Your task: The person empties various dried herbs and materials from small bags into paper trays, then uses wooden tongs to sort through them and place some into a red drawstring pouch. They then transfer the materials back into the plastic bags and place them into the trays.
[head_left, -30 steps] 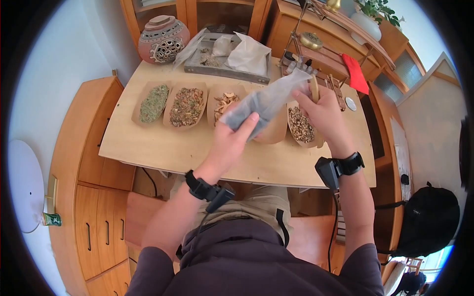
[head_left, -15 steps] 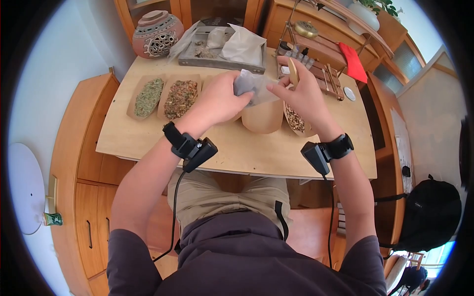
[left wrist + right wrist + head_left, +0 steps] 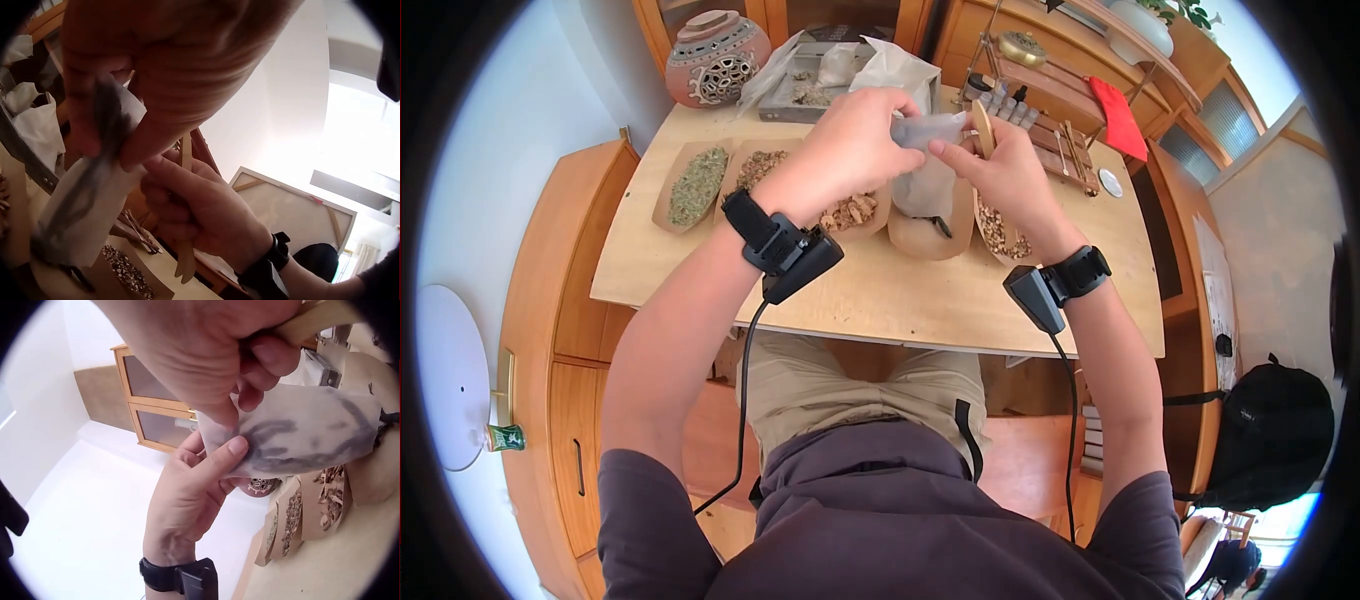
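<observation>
A translucent bag with dark, strip-like dried pieces inside hangs mouth-down over a paper tray. Dark pieces poke out at its lower end in the right wrist view, and one dark piece shows just above the tray. My left hand pinches the upper end of the bag between thumb and fingers. Against the same end, my right hand pinches with thumb and fingertip, while its curled fingers keep hold of wooden tongs.
To the left stand paper trays of green herb, a brownish mix and tan chips. A tray of small seed-like bits lies right. Behind are a grey tray, a pierced clay pot and a wooden rack.
The bag went from lying slanted across both hands to hanging mouth-down over the middle tray. My left hand shifted up to its upper end, and dark pieces now show at the lower end.
</observation>
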A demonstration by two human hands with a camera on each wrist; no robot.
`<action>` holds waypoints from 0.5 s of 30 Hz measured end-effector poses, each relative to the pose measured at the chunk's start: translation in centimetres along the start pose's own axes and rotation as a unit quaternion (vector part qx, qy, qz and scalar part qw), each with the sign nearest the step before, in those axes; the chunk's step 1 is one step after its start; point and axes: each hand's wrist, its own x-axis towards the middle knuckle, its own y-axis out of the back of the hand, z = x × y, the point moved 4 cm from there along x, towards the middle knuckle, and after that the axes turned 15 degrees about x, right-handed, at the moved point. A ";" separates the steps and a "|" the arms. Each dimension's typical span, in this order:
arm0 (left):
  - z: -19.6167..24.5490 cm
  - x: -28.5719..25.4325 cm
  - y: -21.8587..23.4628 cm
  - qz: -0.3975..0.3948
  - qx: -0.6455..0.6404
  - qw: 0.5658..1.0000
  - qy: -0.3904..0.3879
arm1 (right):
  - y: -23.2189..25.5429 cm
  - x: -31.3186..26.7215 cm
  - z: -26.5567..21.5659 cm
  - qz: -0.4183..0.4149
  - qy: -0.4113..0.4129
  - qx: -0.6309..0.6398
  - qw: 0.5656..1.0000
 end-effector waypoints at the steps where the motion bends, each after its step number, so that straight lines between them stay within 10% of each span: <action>1: 0.2 0.1 0.3 -0.006 0.012 1.000 -0.002 | 0.2 0.0 0.0 0.008 -0.008 -0.002 1.000; 15: -0.1 0.0 -1.2 0.031 -0.030 0.999 -0.002 | 2.8 0.1 -0.4 0.083 0.018 0.084 0.993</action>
